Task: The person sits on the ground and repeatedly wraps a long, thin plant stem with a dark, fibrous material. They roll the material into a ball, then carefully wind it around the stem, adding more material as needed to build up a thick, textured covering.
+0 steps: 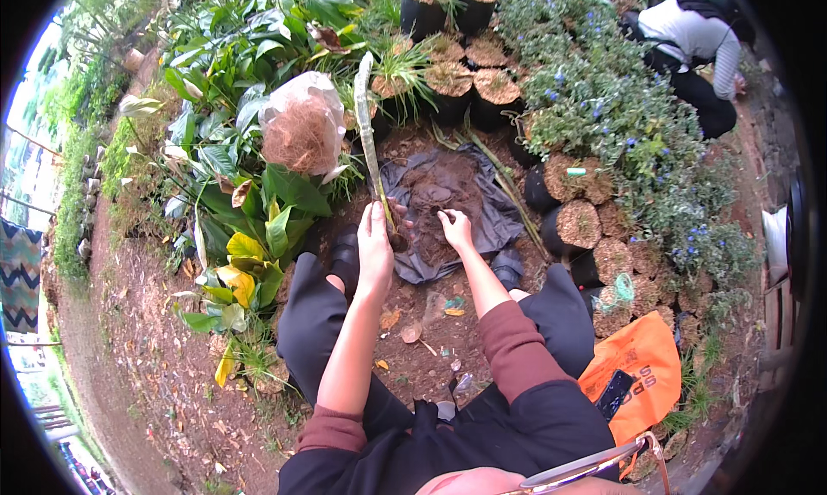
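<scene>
My left hand (376, 246) grips the base of a long, upright leaf (366, 117), mottled pale green like a snake plant's. Brown fibre or soil (397, 236) clings around its lower end, partly hidden by my fingers. Over a heap of dark brown fibrous material (439, 201), my right hand (456, 229) has thumb and fingers drawn together. Whether a bit of fibre is between them is too small to tell. Under the heap lies a crumpled black plastic sheet (420, 272), between my feet.
At left, a clear plastic bag of brown fibre (300, 130) rests among broad-leaved plants (300, 188). Long green leaves (510, 188) lie right of the sheet. Black grow bags (568, 227) line the right, near an orange bag (636, 372) with a phone (614, 391). Another person (694, 49) bends at upper right.
</scene>
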The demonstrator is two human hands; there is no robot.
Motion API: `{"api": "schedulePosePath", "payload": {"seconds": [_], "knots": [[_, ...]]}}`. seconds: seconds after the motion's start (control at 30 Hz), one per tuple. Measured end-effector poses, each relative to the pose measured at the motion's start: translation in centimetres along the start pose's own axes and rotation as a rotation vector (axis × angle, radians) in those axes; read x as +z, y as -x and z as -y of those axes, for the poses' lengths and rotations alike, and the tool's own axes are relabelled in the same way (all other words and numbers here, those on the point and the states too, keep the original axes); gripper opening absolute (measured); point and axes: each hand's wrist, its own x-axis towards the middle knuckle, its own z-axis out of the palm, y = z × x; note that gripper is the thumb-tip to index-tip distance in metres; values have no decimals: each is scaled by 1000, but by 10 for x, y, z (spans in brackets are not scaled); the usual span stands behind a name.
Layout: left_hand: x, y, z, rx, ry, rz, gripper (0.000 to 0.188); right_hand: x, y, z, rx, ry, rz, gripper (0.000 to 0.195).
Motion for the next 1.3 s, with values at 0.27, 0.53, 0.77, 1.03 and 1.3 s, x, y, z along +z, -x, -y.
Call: {"api": "schedulePosePath", "payload": {"seconds": [0.27,0.53,0.77,1.03,1.3], "knots": [[3,-13,6,188,72,5,34,-101,-4,149,-176,-371,157,28],[30,-1,10,176,173,103,35,-173,83,243,-570,-140,-138,26],[40,11,2,232,138,96,32,-137,133,242,-589,-239,-173,34],[30,7,0,103,413,207,52,-128,138,244,-757,-162,-100,35],[29,12,-6,76,320,211,54,-119,146,234,-798,-55,25,44]]}}
